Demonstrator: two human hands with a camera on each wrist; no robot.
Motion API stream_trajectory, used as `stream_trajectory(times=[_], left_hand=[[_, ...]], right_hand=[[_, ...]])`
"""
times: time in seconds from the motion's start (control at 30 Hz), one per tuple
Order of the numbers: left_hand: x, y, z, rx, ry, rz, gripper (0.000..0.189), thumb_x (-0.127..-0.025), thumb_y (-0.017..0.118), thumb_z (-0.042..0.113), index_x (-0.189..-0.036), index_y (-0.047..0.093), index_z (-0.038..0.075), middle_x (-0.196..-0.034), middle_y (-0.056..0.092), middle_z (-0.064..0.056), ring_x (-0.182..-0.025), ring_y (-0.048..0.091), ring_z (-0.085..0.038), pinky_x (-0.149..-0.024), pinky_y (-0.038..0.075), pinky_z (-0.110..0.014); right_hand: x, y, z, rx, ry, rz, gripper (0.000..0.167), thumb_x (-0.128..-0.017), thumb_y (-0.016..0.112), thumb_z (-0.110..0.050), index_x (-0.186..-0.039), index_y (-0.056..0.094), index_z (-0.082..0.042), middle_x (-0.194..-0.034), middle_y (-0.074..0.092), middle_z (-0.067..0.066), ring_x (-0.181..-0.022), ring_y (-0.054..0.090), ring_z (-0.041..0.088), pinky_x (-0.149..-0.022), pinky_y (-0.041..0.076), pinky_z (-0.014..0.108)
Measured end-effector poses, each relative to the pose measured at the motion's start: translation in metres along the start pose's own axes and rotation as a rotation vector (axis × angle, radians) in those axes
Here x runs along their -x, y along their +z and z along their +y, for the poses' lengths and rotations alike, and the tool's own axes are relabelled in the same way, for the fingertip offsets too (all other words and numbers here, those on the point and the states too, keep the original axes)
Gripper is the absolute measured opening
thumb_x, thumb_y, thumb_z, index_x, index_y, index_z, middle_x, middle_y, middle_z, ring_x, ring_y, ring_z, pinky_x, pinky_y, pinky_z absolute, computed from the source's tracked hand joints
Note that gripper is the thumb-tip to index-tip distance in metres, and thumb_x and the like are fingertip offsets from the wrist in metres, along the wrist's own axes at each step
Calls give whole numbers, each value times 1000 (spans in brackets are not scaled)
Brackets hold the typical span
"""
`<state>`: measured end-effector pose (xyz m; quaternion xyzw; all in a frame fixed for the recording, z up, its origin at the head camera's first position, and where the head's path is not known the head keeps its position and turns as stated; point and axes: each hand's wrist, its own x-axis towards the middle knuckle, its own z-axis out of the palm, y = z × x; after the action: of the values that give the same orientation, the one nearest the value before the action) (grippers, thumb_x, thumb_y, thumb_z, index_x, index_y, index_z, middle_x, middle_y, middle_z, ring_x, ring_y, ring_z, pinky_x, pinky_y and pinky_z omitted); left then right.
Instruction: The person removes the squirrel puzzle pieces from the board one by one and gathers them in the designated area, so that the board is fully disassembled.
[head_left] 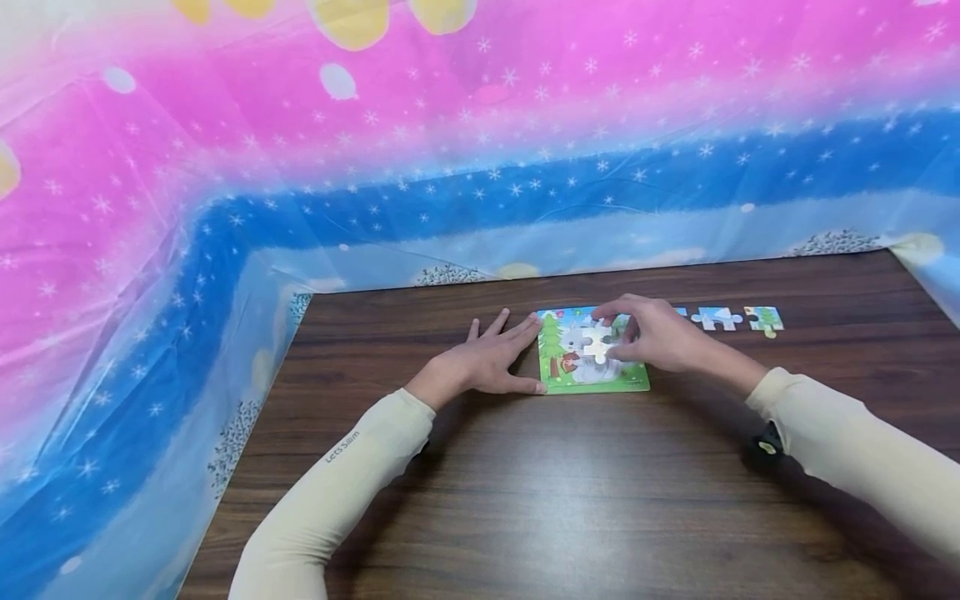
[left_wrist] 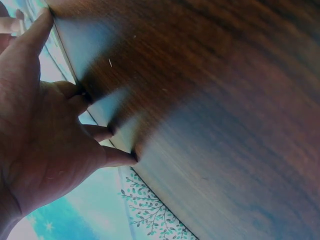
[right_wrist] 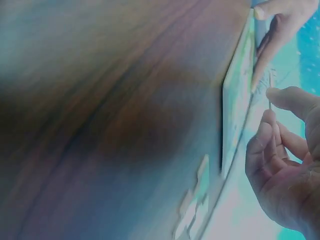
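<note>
A jigsaw puzzle board (head_left: 555, 379) lies flat on the table, its picture showing green trees and a grey animal. My left hand (head_left: 491, 360) spreads its fingers at the board's left side, with thumb and index finger right at its edge. Over the board, my right hand (head_left: 660, 335) pinches a thin puzzle piece (right_wrist: 270, 95) between thumb and fingers. From the head, a pale, shiny piece shape (head_left: 597, 343) shows by those fingertips, overlapping the middle of the picture. The right hand covers the board's upper right part.
Right of the board lie loose puzzle pieces (head_left: 717, 318) in a row, one partly hidden behind the right hand; a tree piece (head_left: 765, 319) ends the row. The dark wooden table (head_left: 480, 483) meets a pink and blue patterned cloth (head_left: 465, 192) at its far and left edges.
</note>
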<state>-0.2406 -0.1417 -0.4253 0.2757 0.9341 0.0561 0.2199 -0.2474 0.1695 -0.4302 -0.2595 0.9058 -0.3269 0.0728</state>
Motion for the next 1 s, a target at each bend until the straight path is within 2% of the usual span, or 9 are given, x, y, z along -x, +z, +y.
stream_trajectory(times=[0.23,0.53,0.67,1.0], left_hand=[[1,0,-1,1,2,-1,106,-96,56,77,-172,-4,33,-180,-6,12,-168,-11,-30,-130,-4,-71],[1,-1,-1,0,-2,-1,106,-96,56,77,-172,-3,33,-180,-6,12,-168,-11,-31,-130,-5,-71],[2,-1,-1,2,-5,-4,105,-96,56,76,-172,-3,33,-180,-6,11,-167,-11,-31,-130,-5,-70],[1,-1,1,5,5,-3,105,-96,56,76,-172,-3,33,-180,-6,11,-167,-11,-30,-130,-5,-70]], right_hand=[[38,-29,21,45,20,32,62,-86,87,-13,-143,64,-16,-121,68,7,-72,65,12,-54,53,29],[85,-61,70,141,-5,140,62,-84,88,-10,-141,64,-16,-115,66,6,-62,51,3,-55,44,25],[96,-67,85,163,24,147,61,-84,88,-9,-140,64,-15,-117,66,5,-60,49,3,-55,41,25],[107,-67,102,190,31,75,57,-83,89,-7,-135,67,-13,-112,65,6,-62,47,0,-54,42,24]])
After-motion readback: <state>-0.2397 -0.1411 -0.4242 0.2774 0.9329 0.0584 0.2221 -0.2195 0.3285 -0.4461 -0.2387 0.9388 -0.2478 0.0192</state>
